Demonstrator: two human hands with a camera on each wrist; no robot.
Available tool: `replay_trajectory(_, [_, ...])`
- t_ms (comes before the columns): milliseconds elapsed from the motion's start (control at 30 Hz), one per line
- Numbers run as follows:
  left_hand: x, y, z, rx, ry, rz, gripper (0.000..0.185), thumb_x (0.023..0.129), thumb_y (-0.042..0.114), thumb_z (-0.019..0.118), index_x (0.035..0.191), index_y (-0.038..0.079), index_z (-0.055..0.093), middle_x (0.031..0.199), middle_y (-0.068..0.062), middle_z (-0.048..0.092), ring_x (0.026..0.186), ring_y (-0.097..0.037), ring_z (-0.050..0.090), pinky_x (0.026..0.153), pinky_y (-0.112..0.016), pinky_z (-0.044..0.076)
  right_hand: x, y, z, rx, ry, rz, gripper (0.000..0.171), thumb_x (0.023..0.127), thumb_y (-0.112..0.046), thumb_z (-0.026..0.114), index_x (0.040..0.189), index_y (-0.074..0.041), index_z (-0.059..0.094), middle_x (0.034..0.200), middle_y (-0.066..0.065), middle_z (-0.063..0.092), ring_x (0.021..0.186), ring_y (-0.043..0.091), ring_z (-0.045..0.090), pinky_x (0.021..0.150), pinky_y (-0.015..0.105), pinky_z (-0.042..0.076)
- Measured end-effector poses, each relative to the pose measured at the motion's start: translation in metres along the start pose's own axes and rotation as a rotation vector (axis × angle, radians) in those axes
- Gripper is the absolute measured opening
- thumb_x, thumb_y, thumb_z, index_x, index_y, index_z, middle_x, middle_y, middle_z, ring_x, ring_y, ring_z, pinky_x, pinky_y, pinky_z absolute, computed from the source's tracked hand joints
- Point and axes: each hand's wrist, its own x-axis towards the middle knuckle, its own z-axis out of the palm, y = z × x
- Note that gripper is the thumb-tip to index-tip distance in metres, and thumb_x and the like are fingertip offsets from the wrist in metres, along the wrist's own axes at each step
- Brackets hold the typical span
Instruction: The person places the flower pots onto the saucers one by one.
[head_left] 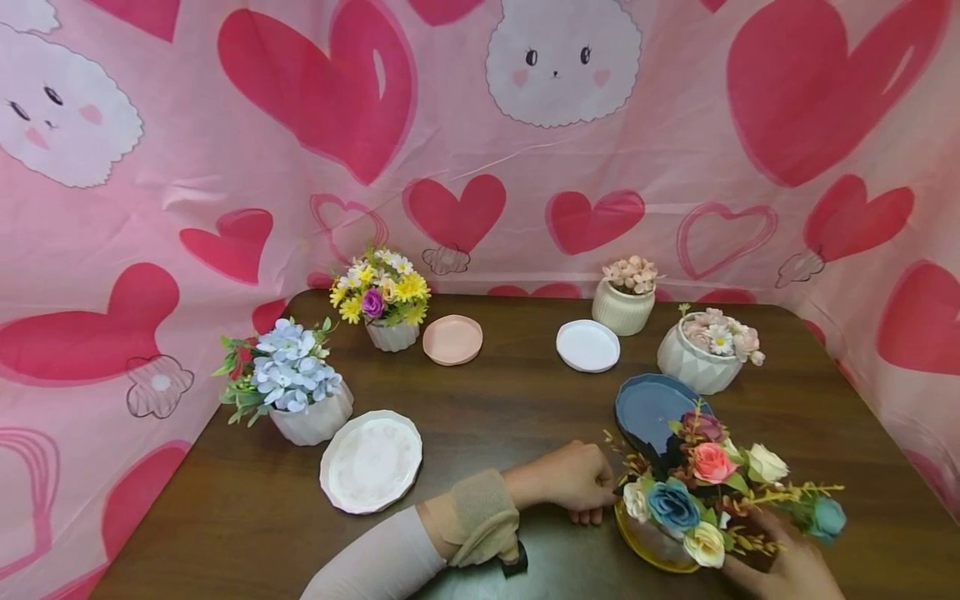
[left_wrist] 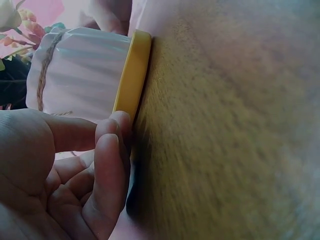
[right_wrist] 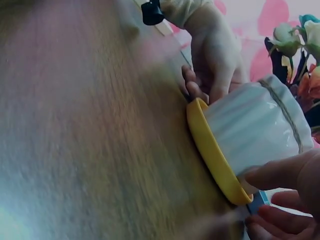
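Behind and around the dark wooden desk (head_left: 510, 417) hangs a pink curtain (head_left: 187, 167) printed with hearts and rabbit faces. On the desk stand 5 flower pots: a blue-flowered pot (head_left: 311, 417) at left, a yellow-flowered pot (head_left: 392, 333) behind it, a ribbed cream pot (head_left: 622, 308) and a round white pot (head_left: 697, 362) at the back right, and the bouquet pot (head_left: 656, 537) at the near edge. The bouquet pot sits on a yellow saucer (head_left: 637, 537), just in front of a blue saucer (head_left: 648, 404). Also present: a large white saucer (head_left: 371, 460), a pink saucer (head_left: 452, 339) and a small white saucer (head_left: 588, 345). Left hand (head_left: 573, 479): fingers curled, fingertips (left_wrist: 112, 145) pressing the yellow saucer's rim. Right hand (head_left: 787, 571): fingers grasping the bouquet pot's right side.
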Motion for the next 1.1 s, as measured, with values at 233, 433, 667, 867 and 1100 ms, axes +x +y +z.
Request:
replay_trajectory(233, [-0.001,0.0,0.0,0.006,-0.004,-0.004,0.035,0.098,0.021,0.061,0.064,0.014,0.065,0.051,0.01,0.063,0.04,-0.003,0.059,0.044,-0.019,0.052,0.001,0.006,0.003,-0.014,0.087,-0.058,0.072,0.08,-0.035,0.079,0.126,0.015,0.054,0.114,0.038,0.062,0.098,0.052,0.064,0.077,0.057,0.054])
replay_trajectory(433, [-0.001,0.0,0.0,-0.016,-0.014,-0.007,0.034,0.098,0.021,0.061,0.065,0.014,0.065,0.052,0.009,0.063,0.041,-0.004,0.059,0.044,-0.019,0.052,0.004,0.005,0.002,-0.033,0.048,-0.019,0.073,0.082,-0.037,0.077,0.128,0.014,0.053,0.114,0.038,0.062,0.098,0.05,0.065,0.078,0.056,0.055])
replay_trajectory(667, [-0.002,0.001,-0.001,-0.027,-0.021,0.017,0.033,0.099,0.02,0.061,0.066,0.013,0.066,0.053,0.008,0.064,0.042,-0.004,0.06,0.045,-0.019,0.053,0.002,0.0,-0.003,-0.017,0.018,0.083,0.075,0.083,-0.038,0.077,0.13,0.014,0.051,0.119,0.041,0.058,0.103,0.057,0.06,0.083,0.06,0.052])
replay_trajectory(867, [-0.001,0.005,0.0,-0.053,-0.029,0.029,0.03,0.099,0.019,0.061,0.071,0.012,0.069,0.055,0.006,0.066,0.043,-0.004,0.06,0.046,-0.02,0.053,0.002,0.0,-0.01,0.043,-0.009,0.174,0.07,0.084,-0.038,0.074,0.131,0.009,0.053,0.122,0.038,0.058,0.103,0.055,0.061,0.081,0.057,0.053])
replay_trajectory(1100, [0.004,0.01,0.002,-0.093,-0.034,-0.006,0.029,0.098,0.02,0.061,0.072,0.013,0.07,0.055,0.005,0.066,0.043,-0.005,0.06,0.047,-0.021,0.054,0.005,0.009,-0.017,0.061,-0.027,0.175,0.064,0.087,-0.041,0.071,0.13,0.004,0.057,0.124,0.037,0.058,0.104,0.054,0.062,0.077,0.052,0.055])
